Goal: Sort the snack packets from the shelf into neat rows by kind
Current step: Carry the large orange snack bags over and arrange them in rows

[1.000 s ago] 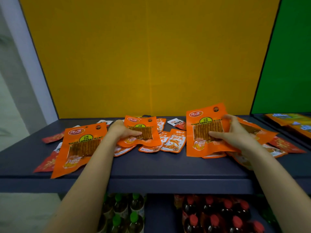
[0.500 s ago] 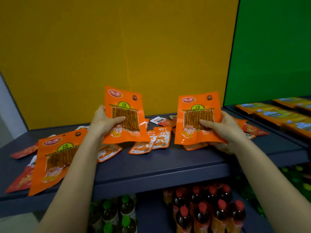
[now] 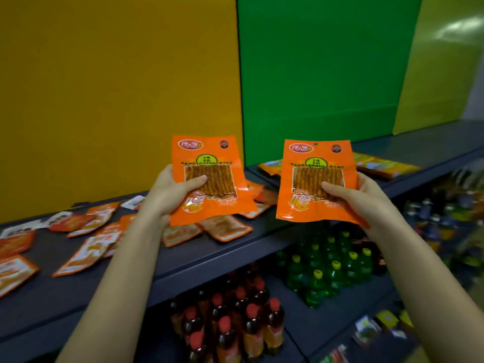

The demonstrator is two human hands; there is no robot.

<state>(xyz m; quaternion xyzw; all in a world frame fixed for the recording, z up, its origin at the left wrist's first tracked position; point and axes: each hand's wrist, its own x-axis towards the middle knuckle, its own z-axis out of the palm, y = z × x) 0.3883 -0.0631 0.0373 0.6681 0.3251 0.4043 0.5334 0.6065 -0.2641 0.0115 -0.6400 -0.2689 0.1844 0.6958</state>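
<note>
Two matching orange snack packets [image 3: 209,179] [image 3: 315,180] held upright above the dark shelf [image 3: 235,254]; smaller orange packets [image 3: 225,227] lie scattered on it.

The shelf [image 3: 183,258] is bare along its near edge and at the far right end. Small packets [image 3: 225,227] cover its left and middle; yellow packets [image 3: 385,167] lie under the green panel [image 3: 314,74]. Above, an open gap separates the left orange packet [image 3: 209,158], in the left hand [image 3: 167,195], from the right orange packet [image 3: 314,158], in the right hand [image 3: 366,197].
</note>
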